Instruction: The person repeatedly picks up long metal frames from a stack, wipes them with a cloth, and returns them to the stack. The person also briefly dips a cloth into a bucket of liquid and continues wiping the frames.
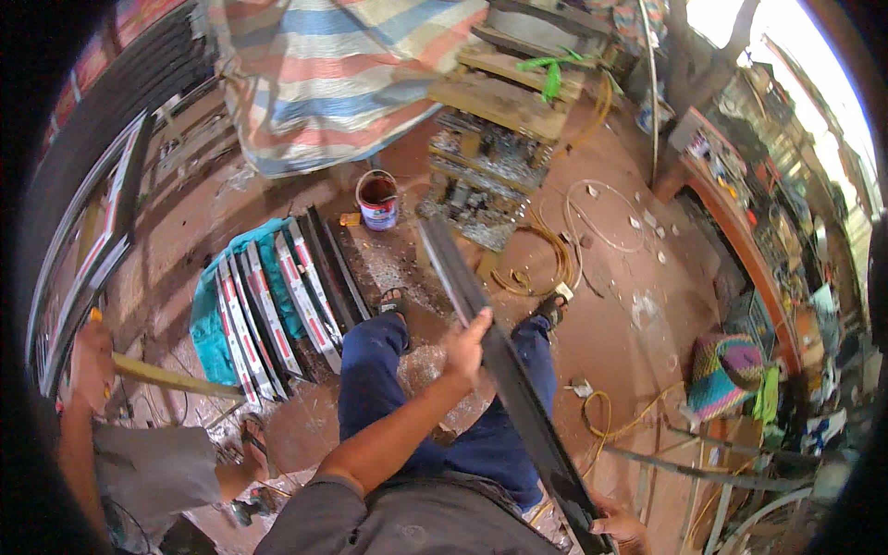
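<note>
A long dark metal profile bar (520, 375) slants across my lap, from beyond my knees down to the lower edge. Around its middle, my left hand (467, 350) is closed, thumb on top. My right hand (622, 527) grips the bar near its lower end, at the bottom of the picture; part of its fingers is hidden. To the left of my legs lies a row of similar bars (301, 287), several with white and red film on them, partly on a teal cloth (208, 319). A paint bucket (377, 213) with reddish-brown contents stands beyond them.
At the left edge a co-worker's hand (91, 365) is beside metal frames (111, 217). A striped tarp (333, 79) hangs at the back, next to a wooden bench (504, 100). Coiled hose (558, 264), a woven basket (726, 375) and a cluttered shelf (740, 236) are on the right.
</note>
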Demonstrator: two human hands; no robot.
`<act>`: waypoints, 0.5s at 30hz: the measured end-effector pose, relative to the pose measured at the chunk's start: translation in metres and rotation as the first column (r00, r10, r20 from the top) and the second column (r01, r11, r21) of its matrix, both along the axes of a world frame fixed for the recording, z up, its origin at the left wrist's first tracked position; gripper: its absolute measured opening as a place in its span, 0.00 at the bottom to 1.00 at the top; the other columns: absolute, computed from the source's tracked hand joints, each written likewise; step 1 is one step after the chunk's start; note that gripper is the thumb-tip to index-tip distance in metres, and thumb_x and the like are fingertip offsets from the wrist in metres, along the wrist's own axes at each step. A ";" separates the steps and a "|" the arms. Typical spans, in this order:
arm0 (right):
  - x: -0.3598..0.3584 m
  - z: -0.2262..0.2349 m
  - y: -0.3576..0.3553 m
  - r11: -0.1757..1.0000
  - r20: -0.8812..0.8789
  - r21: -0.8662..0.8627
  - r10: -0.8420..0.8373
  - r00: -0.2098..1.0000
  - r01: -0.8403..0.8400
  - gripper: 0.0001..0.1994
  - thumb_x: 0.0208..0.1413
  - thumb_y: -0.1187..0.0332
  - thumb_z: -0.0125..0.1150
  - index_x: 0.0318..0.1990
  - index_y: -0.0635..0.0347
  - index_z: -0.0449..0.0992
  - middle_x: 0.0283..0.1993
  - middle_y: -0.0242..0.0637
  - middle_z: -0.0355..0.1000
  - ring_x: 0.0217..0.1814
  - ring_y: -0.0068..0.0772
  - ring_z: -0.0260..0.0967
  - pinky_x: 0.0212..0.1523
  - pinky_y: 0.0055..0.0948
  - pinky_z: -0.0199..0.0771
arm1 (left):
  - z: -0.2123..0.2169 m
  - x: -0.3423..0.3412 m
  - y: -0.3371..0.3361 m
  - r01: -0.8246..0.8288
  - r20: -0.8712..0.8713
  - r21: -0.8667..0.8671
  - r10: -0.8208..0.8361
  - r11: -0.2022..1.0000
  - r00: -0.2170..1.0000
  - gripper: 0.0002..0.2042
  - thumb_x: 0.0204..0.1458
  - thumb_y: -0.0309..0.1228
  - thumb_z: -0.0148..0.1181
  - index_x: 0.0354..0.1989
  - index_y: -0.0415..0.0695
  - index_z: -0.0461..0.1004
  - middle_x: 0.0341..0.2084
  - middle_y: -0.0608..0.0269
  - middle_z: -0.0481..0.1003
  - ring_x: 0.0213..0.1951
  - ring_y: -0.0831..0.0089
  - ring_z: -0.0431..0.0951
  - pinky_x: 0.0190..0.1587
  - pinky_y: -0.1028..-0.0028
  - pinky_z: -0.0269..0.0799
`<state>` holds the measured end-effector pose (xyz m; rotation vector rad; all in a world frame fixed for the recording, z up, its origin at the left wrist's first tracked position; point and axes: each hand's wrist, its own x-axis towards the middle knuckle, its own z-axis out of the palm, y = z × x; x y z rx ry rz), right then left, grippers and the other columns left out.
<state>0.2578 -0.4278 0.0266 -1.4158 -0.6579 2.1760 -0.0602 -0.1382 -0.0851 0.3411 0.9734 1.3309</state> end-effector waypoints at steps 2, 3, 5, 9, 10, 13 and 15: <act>0.007 -0.007 -0.018 0.999 0.036 -0.020 -0.047 0.998 0.047 0.52 0.43 0.67 0.78 0.77 0.64 0.56 0.70 0.42 0.69 0.66 0.32 0.70 0.67 0.31 0.68 | 0.020 0.030 -0.005 0.081 0.152 0.101 -0.096 0.992 0.984 0.10 0.67 0.36 0.63 0.48 0.43 0.77 0.37 0.71 0.77 0.37 0.79 0.76 0.42 0.72 0.74; 0.008 -0.009 -0.024 0.998 0.081 -0.047 -0.033 0.996 0.037 0.51 0.42 0.67 0.78 0.76 0.64 0.58 0.67 0.43 0.72 0.60 0.32 0.74 0.61 0.31 0.73 | 0.029 0.040 0.003 0.125 0.085 0.098 -0.133 0.987 0.987 0.11 0.67 0.36 0.63 0.49 0.43 0.76 0.39 0.69 0.77 0.39 0.79 0.77 0.43 0.72 0.75; 0.002 -0.010 -0.031 0.986 0.070 -0.038 -0.158 0.985 0.161 0.48 0.41 0.65 0.78 0.73 0.63 0.62 0.59 0.45 0.76 0.50 0.33 0.78 0.51 0.32 0.79 | 0.045 0.059 0.016 0.159 0.013 0.212 -0.165 0.964 0.986 0.11 0.67 0.37 0.63 0.50 0.43 0.75 0.38 0.69 0.77 0.38 0.78 0.77 0.42 0.72 0.75; -0.022 -0.007 -0.029 0.912 -0.052 -0.009 -0.409 0.911 0.409 0.49 0.39 0.63 0.79 0.72 0.65 0.63 0.57 0.52 0.78 0.47 0.44 0.82 0.50 0.40 0.84 | 0.071 0.075 0.042 0.228 -0.070 0.255 -0.217 0.940 0.974 0.14 0.66 0.41 0.63 0.48 0.43 0.75 0.34 0.69 0.76 0.33 0.77 0.76 0.38 0.72 0.73; -0.026 -0.006 -0.025 0.912 -0.026 0.026 -0.409 0.912 0.410 0.49 0.39 0.62 0.79 0.72 0.65 0.63 0.56 0.53 0.78 0.48 0.45 0.82 0.50 0.41 0.84 | 0.076 0.075 0.046 0.242 -0.074 0.269 -0.231 0.932 0.970 0.14 0.66 0.41 0.64 0.48 0.43 0.75 0.34 0.69 0.76 0.33 0.77 0.76 0.38 0.73 0.74; -0.033 -0.005 -0.007 0.933 -0.065 0.082 -0.347 0.936 0.351 0.51 0.39 0.59 0.80 0.73 0.65 0.63 0.55 0.52 0.79 0.47 0.46 0.82 0.51 0.42 0.84 | 0.086 0.071 0.053 0.209 -0.087 0.183 -0.196 0.961 0.977 0.17 0.63 0.42 0.66 0.49 0.42 0.75 0.35 0.68 0.77 0.33 0.77 0.77 0.39 0.71 0.74; -0.034 -0.001 0.006 0.942 -0.085 0.061 -0.325 0.942 0.331 0.50 0.43 0.60 0.77 0.75 0.64 0.61 0.55 0.48 0.79 0.48 0.42 0.81 0.53 0.38 0.81 | 0.088 0.068 0.060 0.162 0.021 0.197 -0.170 0.967 0.985 0.16 0.64 0.36 0.66 0.52 0.39 0.72 0.34 0.64 0.77 0.30 0.73 0.80 0.34 0.69 0.80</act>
